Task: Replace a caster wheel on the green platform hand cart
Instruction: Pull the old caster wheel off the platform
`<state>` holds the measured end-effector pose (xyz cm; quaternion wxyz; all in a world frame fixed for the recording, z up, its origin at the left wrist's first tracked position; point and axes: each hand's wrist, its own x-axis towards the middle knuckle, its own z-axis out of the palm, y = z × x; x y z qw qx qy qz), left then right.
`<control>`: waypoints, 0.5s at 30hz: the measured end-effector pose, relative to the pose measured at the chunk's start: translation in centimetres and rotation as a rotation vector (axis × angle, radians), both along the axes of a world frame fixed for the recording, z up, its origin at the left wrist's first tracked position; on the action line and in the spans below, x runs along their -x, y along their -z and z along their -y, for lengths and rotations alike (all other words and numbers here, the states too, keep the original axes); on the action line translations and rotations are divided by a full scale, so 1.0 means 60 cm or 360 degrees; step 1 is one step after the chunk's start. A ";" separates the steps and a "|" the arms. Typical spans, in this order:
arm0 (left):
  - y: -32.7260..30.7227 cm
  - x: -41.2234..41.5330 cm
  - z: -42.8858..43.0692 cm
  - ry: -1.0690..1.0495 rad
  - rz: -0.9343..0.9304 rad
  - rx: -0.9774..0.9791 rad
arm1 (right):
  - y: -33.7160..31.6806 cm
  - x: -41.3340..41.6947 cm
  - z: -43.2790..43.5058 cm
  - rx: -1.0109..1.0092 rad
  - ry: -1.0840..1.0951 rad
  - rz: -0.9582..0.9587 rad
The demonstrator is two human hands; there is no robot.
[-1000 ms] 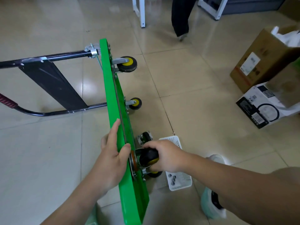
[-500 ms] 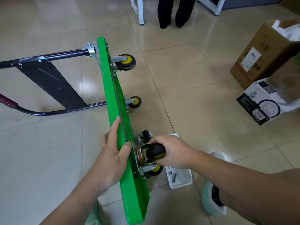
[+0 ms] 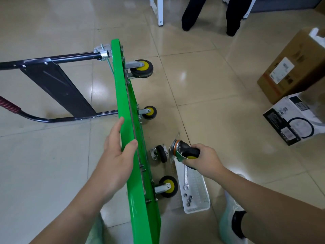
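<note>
The black handle lies flat on the floor, its red grip cut off by the left edge. The green cart stands on its long edge and is seen edge-on, so its top face is hidden and its near end runs out of the bottom of the view. The left hand grips the upper edge about midway, fingers along the hidden face, thumb hooked over the wheel side. Three wheels, black with yellow hubs, are bolted to the underside: one far, one middle, one near. Just right of the cart a loose caster lies on the tiles. The right hand is curled round a caster, held clear of the cart above the far end of the white tray. The fingers cover much of its wheel. The tray holds one wrench and a few nuts, too small to count. A shoe sits beside it. Further right are two boxes, both cut off by the edge. At the top, another person's two legs are cut off by the frame.
</note>
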<state>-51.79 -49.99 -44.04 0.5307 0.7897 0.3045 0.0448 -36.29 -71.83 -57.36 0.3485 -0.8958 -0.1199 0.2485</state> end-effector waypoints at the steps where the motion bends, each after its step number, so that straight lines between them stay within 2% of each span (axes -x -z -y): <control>1: -0.001 -0.007 -0.007 -0.0003 0.0000 0.0003 | 0.010 -0.012 -0.009 -0.0001 0.0082 -0.0025; 8: 0.008 -0.045 -0.021 0.0087 -0.0057 -0.0082 | 0.113 -0.105 -0.073 0.0047 0.0539 -0.0235; 15: 0.017 -0.057 -0.010 -0.0035 -0.0095 -0.0117 | 0.218 -0.185 -0.122 0.0232 0.0812 -0.0383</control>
